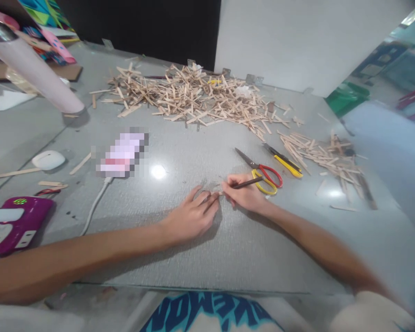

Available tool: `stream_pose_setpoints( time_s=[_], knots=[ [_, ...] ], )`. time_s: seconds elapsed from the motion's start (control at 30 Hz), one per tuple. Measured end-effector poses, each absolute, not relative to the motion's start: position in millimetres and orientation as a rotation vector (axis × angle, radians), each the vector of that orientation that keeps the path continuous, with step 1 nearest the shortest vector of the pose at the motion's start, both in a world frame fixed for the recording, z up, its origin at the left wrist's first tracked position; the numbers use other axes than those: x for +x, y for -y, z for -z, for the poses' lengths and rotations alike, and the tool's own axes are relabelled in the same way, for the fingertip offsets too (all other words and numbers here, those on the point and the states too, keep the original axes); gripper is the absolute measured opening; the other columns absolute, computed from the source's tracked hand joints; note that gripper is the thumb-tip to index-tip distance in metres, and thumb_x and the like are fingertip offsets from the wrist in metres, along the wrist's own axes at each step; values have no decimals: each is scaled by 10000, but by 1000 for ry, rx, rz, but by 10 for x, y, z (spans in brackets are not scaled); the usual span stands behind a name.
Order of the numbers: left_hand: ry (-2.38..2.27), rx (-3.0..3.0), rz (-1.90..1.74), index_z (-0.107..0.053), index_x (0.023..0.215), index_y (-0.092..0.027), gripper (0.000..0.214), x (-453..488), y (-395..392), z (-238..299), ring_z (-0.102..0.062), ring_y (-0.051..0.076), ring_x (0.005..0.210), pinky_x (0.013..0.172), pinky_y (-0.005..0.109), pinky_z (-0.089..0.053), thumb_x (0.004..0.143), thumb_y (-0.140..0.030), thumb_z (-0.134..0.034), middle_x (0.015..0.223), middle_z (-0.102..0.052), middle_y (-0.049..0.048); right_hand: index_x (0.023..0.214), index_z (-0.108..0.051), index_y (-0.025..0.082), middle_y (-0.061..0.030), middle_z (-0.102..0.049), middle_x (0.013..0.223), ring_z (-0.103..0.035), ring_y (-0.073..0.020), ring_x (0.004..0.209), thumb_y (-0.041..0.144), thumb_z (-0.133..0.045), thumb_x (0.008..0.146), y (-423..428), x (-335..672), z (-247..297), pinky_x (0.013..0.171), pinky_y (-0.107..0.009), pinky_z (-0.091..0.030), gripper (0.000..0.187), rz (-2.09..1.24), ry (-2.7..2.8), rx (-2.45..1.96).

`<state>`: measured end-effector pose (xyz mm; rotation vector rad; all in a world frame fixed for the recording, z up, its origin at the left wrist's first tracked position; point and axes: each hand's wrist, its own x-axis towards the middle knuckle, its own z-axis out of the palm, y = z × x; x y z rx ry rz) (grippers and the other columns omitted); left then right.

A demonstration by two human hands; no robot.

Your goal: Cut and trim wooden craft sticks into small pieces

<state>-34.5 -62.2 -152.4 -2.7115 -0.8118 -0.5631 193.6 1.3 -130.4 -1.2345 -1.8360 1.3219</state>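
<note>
the left hand (195, 216) holds a small wooden stick (222, 193) against the table (183, 263) under bent fingers; the right hand (251, 197) pinches a dark pencil (249, 183) beside it; scissors (251, 164) and a yellow cutter (287, 165) lie near the right hand.

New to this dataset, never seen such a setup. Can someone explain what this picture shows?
There's no robot here: it's one person's bare hands, seen by a head-worn camera looking forward and down.

The right hand holds a slim dark pen or pencil. The left hand rests beside it, fingertips at a small pale piece, mostly hidden.

On the grey table, scissors and a yellow utility knife lie just beyond the right hand. Farther back is a big heap of wooden sticks, with a smaller one to the right. At left are a blurred-out phone-like device and a purple power strip.
</note>
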Motion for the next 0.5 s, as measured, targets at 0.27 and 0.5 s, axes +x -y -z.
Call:
stream_pose_setpoints(
  time_s=[0.27,0.5],
  knots=[
    [836,-2736,577,-749,1277,-49,314,-352,629,1535,-707,332,1188,1167,550,-493,1023,-168,-608,1382,-764,234,612,-562,222,32,-584,448,-512,-92,355,486,-721,1004,-35,1927,1313,387,-210,-381,499,-1350,1818,-1266],
    [816,-2703,551,-754,1272,-37,325,-342,634,1511,-718,333,1180,1139,544,-530,1035,-180,-584,1366,-774,233,618,-533,232,39,-574,452,-486,-91,355,556,-761,976,-19,1917,1274,388,-225,-365,534,-1376,1792,-1255]
  ],
)
